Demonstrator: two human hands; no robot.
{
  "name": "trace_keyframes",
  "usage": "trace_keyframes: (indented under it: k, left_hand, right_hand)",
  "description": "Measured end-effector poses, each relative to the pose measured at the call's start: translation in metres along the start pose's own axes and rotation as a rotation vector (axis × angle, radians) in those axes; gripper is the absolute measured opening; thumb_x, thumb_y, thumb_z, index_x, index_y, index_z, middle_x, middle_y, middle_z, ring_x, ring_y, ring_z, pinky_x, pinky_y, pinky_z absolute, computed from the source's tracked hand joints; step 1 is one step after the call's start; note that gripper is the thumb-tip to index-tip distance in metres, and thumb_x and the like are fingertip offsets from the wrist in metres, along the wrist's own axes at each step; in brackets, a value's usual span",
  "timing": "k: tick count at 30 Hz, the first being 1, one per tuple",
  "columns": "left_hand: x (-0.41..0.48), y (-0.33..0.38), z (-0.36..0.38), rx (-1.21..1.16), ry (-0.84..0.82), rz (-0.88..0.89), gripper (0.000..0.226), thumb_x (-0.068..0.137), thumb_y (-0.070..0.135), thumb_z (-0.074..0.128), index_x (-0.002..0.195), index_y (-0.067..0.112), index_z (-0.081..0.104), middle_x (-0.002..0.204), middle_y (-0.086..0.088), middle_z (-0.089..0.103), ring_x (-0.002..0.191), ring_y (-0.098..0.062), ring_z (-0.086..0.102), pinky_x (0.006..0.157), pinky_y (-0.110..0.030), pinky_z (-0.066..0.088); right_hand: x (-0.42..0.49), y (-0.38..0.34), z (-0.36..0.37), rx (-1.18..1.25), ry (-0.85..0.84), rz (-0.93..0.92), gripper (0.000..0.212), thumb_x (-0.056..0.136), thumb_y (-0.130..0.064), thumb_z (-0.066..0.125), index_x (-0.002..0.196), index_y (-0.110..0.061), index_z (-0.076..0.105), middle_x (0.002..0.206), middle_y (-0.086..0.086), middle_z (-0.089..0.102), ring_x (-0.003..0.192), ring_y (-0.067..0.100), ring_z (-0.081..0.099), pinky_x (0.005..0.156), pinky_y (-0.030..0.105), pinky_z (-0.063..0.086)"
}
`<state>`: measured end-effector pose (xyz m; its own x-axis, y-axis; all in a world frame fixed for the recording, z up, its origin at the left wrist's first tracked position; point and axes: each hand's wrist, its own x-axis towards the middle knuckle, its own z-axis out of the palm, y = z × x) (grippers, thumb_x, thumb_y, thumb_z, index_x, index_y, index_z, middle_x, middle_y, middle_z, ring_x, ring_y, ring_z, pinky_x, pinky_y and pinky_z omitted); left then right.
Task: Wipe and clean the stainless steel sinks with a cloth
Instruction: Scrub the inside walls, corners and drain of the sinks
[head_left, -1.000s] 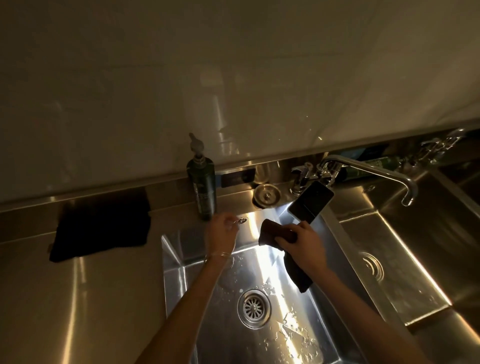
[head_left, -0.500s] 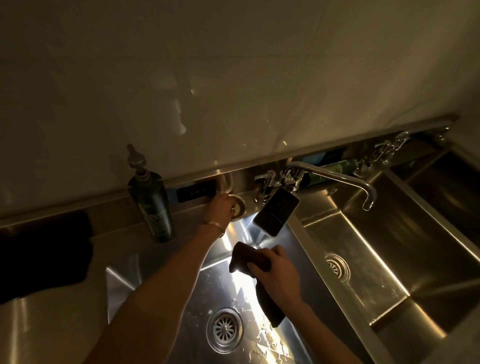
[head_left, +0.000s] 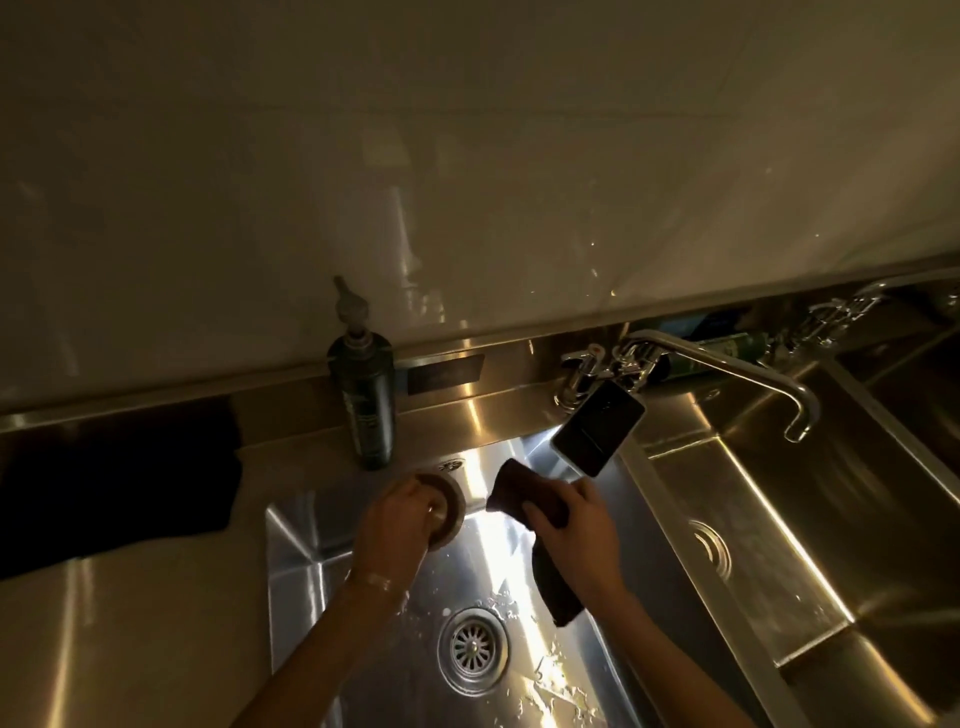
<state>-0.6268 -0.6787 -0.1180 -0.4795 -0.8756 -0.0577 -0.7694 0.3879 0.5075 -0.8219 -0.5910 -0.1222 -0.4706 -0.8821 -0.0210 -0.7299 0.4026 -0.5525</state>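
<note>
Pre-wipe step: left hand grips round drain plug at left sink rear edge, right hand clutches cloth above basin; next likely set plug aside, press cloth onto steel.

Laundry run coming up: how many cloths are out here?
2. A brown cloth gripped by the right hand above the lit sink; a black cloth lying on the counter left of the soap bottle. Others may be out of frame.
</note>
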Motion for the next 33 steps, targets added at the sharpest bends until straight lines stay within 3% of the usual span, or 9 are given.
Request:
trace_keyframes:
  k: [7,12,16,21,28,33]
  left_hand:
    - [-0.029,-0.036,0.001,0.010,-0.095,-0.039,0.024,0.095,0.028,0.047,0.112,0.027,0.064,0.124,0.008,0.057,0.113,-0.008,0.050,0.090,-0.014,0.034]
    - [-0.036,-0.045,0.005,-0.001,-0.106,-0.035,0.025,0.096,0.030,0.045,0.115,0.029,0.061,0.126,0.011,0.055,0.113,-0.005,0.051,0.081,-0.005,0.026]
    - [-0.031,-0.050,0.005,-0.016,-0.104,-0.037,0.026,0.097,0.030,0.044,0.115,0.028,0.061,0.126,0.010,0.054,0.113,-0.005,0.049,0.080,-0.004,0.023]
    - [-0.025,-0.046,-0.001,-0.028,-0.049,-0.017,0.022,0.094,0.025,0.050,0.109,0.024,0.066,0.120,0.006,0.060,0.108,-0.008,0.054,0.081,-0.005,0.026]
    - [0.000,-0.025,-0.005,-0.054,0.022,0.023,0.021,0.092,0.021,0.053,0.106,0.019,0.068,0.120,0.002,0.061,0.110,-0.013,0.053,0.090,-0.014,0.034]
    - [0.026,-0.003,-0.003,-0.066,-0.026,0.050,0.018,0.087,0.016,0.058,0.100,0.016,0.070,0.113,-0.003,0.064,0.105,-0.017,0.055,0.087,-0.018,0.035]
  right_hand:
    - [0.077,-0.046,0.022,-0.075,0.015,0.026,0.038,0.090,-0.037,0.057,0.124,-0.019,0.057,0.114,0.007,0.050,0.094,0.027,0.059,0.071,0.027,0.039]
    - [0.090,-0.067,0.053,-0.130,-0.075,0.013,0.037,0.093,-0.031,0.053,0.128,-0.021,0.054,0.129,0.008,0.049,0.107,0.027,0.058,0.080,0.028,0.042]
    - [0.104,-0.061,0.049,-0.278,-0.115,-0.077,0.036,0.095,-0.035,0.048,0.129,-0.023,0.054,0.122,0.010,0.054,0.104,0.030,0.058,0.083,0.036,0.047]
    - [0.118,-0.062,0.044,-0.198,0.028,0.159,0.034,0.095,-0.032,0.050,0.125,-0.018,0.056,0.128,0.012,0.047,0.107,0.033,0.057,0.086,0.039,0.045]
    - [0.080,-0.052,0.036,-0.218,-0.285,-0.111,0.036,0.090,-0.034,0.056,0.125,-0.026,0.058,0.120,0.006,0.049,0.100,0.024,0.059,0.077,0.025,0.040]
    - [0.040,-0.016,0.010,-0.208,-0.237,-0.005,0.035,0.090,-0.038,0.057,0.123,-0.026,0.060,0.104,0.005,0.049,0.095,0.024,0.056,0.072,0.025,0.036]
